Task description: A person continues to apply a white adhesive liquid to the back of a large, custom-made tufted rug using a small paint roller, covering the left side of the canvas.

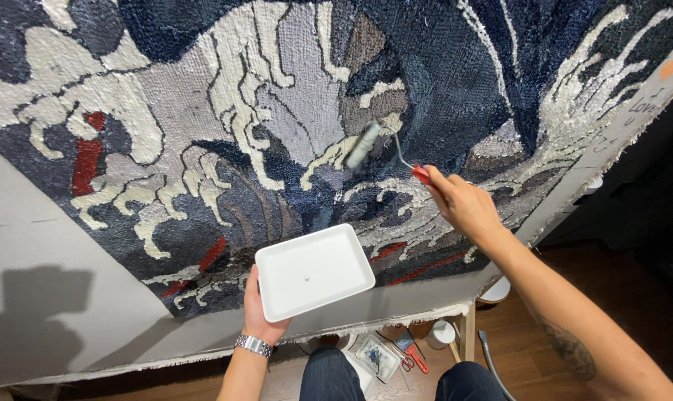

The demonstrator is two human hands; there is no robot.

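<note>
1. Right hand [461, 202] is clenched round the red handle [422, 175] of a small paint roller [363, 145]. Arm is stretched up and forward from the lower right.
2. The roller's sleeve is grey and blurred, and sits against the tufted rug [277, 111], roughly mid-frame. A thin wire frame bends from the handle to the sleeve.
3. The roller lies on a pale grey and dark blue patch of the rug, just beside a cream claw-like shape.
4. Left hand [258, 312] grips a white rectangular tray [314, 271] from below, fingers under its near-left corner. The tray is held roughly flat, slightly tilted, in front of the rug's lower part.
5. The tray looks almost bare inside, with one tiny dark speck near the centre.
6. The left wrist carries a metal-link watch [253, 345].
7. The rug is stretched on pale backing cloth [39, 245] on a frame, with a wave-like pattern in navy, grey and cream and a few red strokes. The cloth's lower edge is frayed.
8. Below, on the wood floor [522, 356], a second small tray [377, 355] holds tools, with a red-handled scraper [410, 349] just beside it. The person's dark-trousered knees show at the bottom edge.
</note>
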